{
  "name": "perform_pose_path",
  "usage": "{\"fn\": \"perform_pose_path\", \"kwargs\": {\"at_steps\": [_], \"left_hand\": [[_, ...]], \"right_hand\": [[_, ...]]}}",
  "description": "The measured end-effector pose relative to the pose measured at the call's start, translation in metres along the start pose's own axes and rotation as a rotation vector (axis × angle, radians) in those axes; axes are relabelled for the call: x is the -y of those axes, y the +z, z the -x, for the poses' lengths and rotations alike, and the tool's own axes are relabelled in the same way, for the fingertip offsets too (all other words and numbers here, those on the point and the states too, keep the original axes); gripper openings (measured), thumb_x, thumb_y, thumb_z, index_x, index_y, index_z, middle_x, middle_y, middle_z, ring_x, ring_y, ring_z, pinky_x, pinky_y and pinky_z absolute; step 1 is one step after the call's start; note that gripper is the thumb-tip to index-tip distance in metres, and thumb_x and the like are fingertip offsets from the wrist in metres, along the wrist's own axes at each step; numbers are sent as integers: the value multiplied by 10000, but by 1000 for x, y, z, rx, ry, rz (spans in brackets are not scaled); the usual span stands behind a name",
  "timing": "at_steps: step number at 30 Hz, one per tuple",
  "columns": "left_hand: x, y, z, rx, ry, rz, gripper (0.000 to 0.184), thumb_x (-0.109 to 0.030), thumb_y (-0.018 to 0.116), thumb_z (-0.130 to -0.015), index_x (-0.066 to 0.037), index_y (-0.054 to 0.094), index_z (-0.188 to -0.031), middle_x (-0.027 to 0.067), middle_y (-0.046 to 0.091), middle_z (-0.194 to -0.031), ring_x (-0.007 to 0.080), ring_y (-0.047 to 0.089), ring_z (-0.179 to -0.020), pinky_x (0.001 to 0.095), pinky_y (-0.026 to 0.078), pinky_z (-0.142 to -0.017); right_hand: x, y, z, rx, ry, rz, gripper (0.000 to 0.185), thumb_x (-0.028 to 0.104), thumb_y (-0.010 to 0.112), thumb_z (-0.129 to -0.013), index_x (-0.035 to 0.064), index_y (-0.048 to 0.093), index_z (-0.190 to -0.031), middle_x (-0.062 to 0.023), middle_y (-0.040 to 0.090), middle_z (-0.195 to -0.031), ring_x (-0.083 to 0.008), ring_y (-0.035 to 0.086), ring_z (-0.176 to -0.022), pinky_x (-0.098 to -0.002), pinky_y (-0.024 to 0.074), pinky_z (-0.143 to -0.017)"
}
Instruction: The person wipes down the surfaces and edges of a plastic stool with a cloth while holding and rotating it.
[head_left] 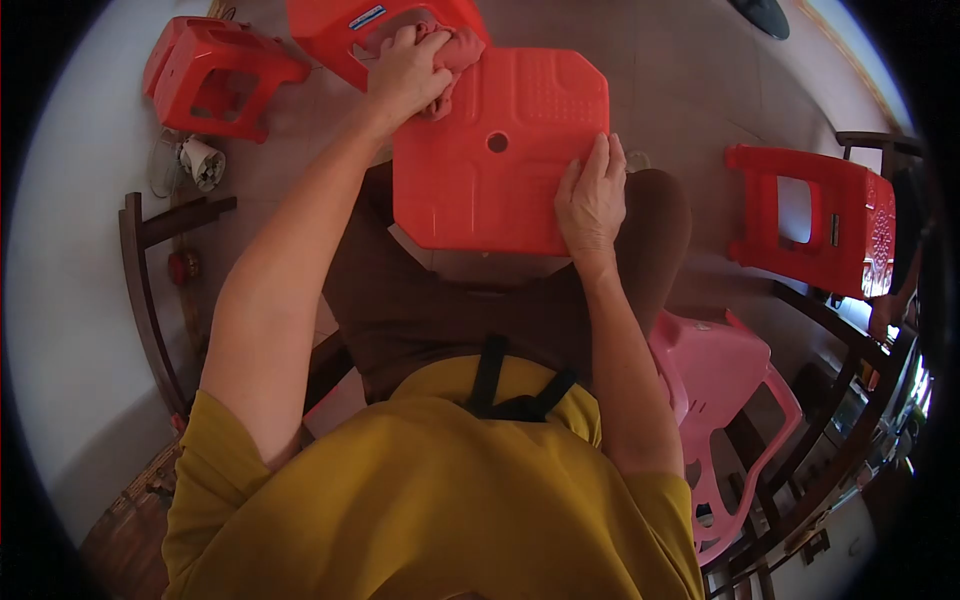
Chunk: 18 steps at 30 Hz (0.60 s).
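A red plastic stool [496,190] with a square seat, cut corners and a round centre hole is in front of my lap, its seat facing me. My left hand [408,72] is closed on a crumpled reddish-pink cloth [458,58] at the seat's upper left corner. At the seat's right edge rests my right hand [593,196], its fingers bent together over the rim, holding the stool. The cloth hangs partly over the left edge.
Another red stool [325,35] stands just behind at the upper left, with more red stools [205,75] further left. On the right are a red stool [820,218] and a pink plastic chair [712,370]. Dark wooden chair frames [150,290] flank both sides.
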<state>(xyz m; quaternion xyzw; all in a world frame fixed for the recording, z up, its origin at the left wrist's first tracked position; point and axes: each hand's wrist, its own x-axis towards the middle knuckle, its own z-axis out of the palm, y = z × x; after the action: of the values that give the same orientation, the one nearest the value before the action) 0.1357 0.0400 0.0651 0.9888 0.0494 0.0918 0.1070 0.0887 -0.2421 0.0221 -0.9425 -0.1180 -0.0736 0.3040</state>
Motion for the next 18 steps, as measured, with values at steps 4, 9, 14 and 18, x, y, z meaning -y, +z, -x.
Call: {"fn": "perform_pose_path", "kwargs": {"at_steps": [4, 9, 14, 18], "left_hand": [[5, -9, 51, -27, 11, 41, 552, -209, 654, -755, -181, 594, -1303, 154, 526, -1257, 407, 522, -1135, 487, 503, -918], [-39, -27, 117, 80, -187, 238, 531, -207, 666, -731, -128, 617, -1254, 145, 552, -1200, 380, 546, -1103, 452, 490, -929], [-54, -24, 142, 18, -209, 480, 537, -207, 693, -762, -85, 595, -1275, 128, 540, -1222, 312, 561, -1103, 409, 490, -922], [-63, -50, 143, 137, -573, 1149, 530, -155, 687, -799, -2, 561, -1291, 126, 522, -1253, 218, 546, -1142, 341, 462, -947]], "right_hand": [[-2, -1, 0, -1, -7, -20, 492, 180, 542, -940, -46, 405, -1356, -291, 417, -1403, -446, 524, -1176, -494, 492, -926], [-2, 0, -1, 0, -8, -11, 483, 178, 536, -947, -43, 406, -1357, -291, 412, -1409, -453, 514, -1188, -496, 486, -939], [-6, -1, -2, 16, -5, -33, 484, 177, 536, -948, -34, 404, -1363, -286, 399, -1424, -451, 500, -1211, -495, 474, -962], [-10, 4, 0, 5, -7, -87, 499, 186, 554, -945, -10, 402, -1378, -287, 393, -1429, -451, 491, -1224, -491, 461, -981]]}}
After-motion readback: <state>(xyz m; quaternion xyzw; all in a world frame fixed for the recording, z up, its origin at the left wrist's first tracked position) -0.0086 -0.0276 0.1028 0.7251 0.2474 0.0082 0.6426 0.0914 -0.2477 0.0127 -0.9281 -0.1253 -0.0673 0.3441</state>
